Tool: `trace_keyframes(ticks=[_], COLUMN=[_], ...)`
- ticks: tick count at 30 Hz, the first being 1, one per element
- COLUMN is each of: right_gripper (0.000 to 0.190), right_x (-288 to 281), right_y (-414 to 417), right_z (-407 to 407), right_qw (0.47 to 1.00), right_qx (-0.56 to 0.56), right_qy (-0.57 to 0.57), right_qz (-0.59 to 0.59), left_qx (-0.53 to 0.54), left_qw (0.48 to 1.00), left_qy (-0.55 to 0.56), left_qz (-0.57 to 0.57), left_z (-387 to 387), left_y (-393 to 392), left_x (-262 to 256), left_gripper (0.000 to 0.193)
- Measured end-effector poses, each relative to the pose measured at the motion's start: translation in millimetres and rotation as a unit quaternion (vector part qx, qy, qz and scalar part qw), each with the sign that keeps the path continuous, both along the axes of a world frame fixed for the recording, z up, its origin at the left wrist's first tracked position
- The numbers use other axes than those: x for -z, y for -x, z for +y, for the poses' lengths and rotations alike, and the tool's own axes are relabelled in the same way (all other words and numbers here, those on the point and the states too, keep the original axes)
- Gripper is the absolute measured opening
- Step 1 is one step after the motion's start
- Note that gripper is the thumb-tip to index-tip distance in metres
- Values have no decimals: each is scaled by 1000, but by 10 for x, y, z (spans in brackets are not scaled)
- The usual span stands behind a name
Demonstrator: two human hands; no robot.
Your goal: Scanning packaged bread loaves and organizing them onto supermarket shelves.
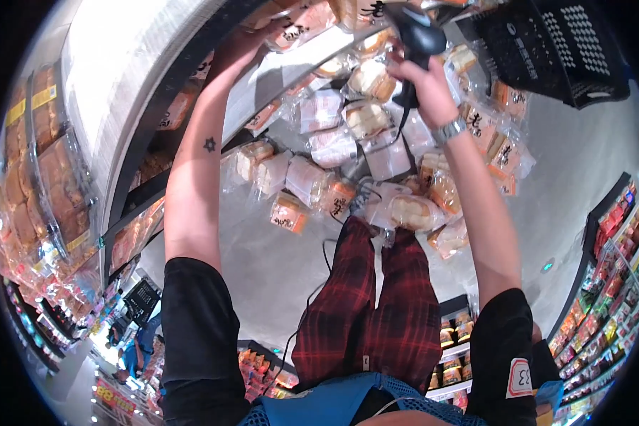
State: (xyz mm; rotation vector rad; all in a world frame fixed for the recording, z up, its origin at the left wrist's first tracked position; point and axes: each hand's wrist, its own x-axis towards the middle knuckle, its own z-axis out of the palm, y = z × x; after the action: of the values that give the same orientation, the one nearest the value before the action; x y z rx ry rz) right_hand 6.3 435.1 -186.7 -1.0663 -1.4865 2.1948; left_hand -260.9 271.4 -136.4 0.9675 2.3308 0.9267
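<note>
My right hand (pixel 431 88) is wrapped around the handle of a black handheld barcode scanner (pixel 418 37). A dark cable hangs from the scanner's grip down toward the floor. At the upper left, my left hand (pixel 250 42) lies in shadow against the end of a bag of packaged bread (pixel 303 24) on the display shelf. Its fingers are partly hidden, so the grip is unclear. Below both hands, many clear-wrapped bread packages (pixel 370 120) lie loose on the grey floor (pixel 261 255), some with orange labels bearing writing.
A black perforated plastic crate (pixel 543 53) is at the upper right. The shelf's pale front edge (pixel 277 74) runs beneath my left arm. More wrapped loaves (pixel 48 186) fill the far left. The scanner cable (pixel 309 298) trails past my legs. Stocked snack shelves (pixel 607 298) line the right side.
</note>
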Motion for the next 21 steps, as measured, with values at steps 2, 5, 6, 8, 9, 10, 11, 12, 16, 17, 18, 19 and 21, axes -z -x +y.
trace_keyframes(ticks=[2, 5, 6, 8, 9, 10, 11, 12, 16, 17, 18, 19, 21], right_gripper=[43, 47, 48, 49, 48, 48, 45, 44, 43, 44, 44, 44, 46], right_x=[-192, -229, -332, -439, -407, -405, -414, -466, -675, -739, -825, -881, -1037], right_y=[149, -393, -540, -937, -1148, -1367, -1599, -1812, -2624, -2787, -2888, -3097, -3330], right_z=[-179, -419, -546, -734, -834, -906, -929, -994, -1339, -1497, -1638, -1753, -1986], right_qw=[996, 993, 993, 993, 991, 989, 991, 989, 978, 970, 964, 959, 935], right_qx=[-2, 24, 15, 10, 11, 22, 23, 33, 105, 127, 144, 160, 185], right_qy=[59, 100, 91, 98, 118, 140, 132, 142, 172, 195, 209, 216, 263], right_qz=[73, 62, 67, 60, 56, 39, 23, -4, -58, -74, -74, -86, -150], left_qx=[-113, -249, -254, -285, -310, -306, -301, -266, -83, -36, 33, 119, 240], left_qw=[981, 942, 948, 941, 930, 930, 930, 943, 977, 960, 946, 937, 903], left_qy=[141, -175, -160, -138, -148, -159, -170, -168, 119, 164, 190, 193, 288], left_qz=[71, -142, -109, -117, -129, -125, -121, -110, -156, -222, -261, -264, -212], left_z=[-347, -379, -493, -473, -489, -509, -516, -637, -955, -1041, -1104, -954, -894], left_y=[279, -398, -462, -764, -824, -941, -1063, -1149, -2059, -2376, -2705, -3088, -3729], left_x=[300, 503, 484, 222, 196, 127, 74, 39, 572, 921, 1258, 1426, 1800], left_gripper=[56, 61, 73, 83, 85, 83, 80, 69, 48, 49, 40, 65, 104])
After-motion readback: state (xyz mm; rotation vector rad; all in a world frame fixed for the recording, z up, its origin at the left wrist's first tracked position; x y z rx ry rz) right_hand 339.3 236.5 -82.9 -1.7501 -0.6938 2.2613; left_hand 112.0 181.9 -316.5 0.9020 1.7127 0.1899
